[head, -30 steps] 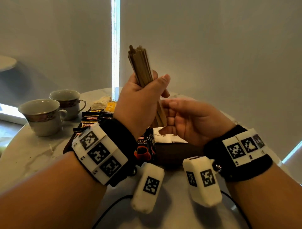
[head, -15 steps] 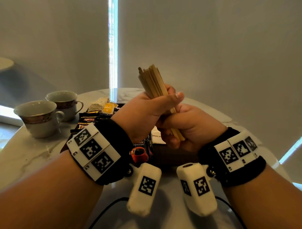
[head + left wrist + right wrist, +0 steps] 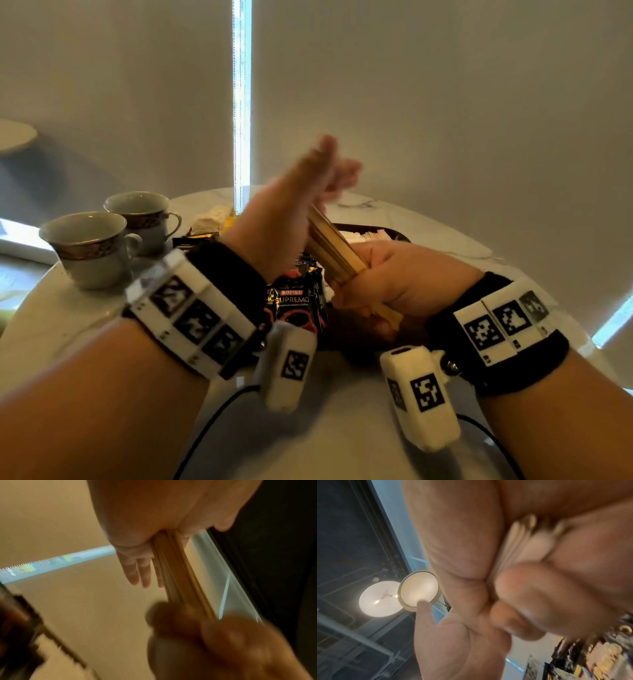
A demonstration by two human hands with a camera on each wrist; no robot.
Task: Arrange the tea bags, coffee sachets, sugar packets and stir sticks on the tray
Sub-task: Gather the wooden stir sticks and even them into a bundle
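- Step in hand, as I read it: squaring up the stir sticks (image 3: 334, 251) before they go on the tray (image 3: 399, 234). Bundle is in the right hand (image 3: 394, 281), fingers curled tight round the lower part, so it's full of sticks.
- Left hand (image 3: 294, 209) is wide, fingers straight & up, blurred in the head view; its palm side sits against the top end of the bundle. Left wrist view shows the sticks running along the palm w/ fingers stretched out beside them, not wrapped.
- To do it well (my judgement): keep the right grip firm but not crushing, so sticks can slide level; tap or press the flat left palm on the ends till they line up. Loosen too much & some could slip out onto the table (image 3: 85, 322).
- Then lay the bundle flat in a bare part of the tray, away from the packets.
- Where things lie: bundle tilts up & left from the right fist, above the near part of the tray, between both hands.
- Black coffee sachets (image 3: 294, 301) sit just below the left wrist, near the fist. Pale packets (image 3: 359, 235) lie farther back on the tray; can't tell what kind.
- Tea bags (image 3: 214, 217) at the far left, beside two cups (image 3: 89, 246).
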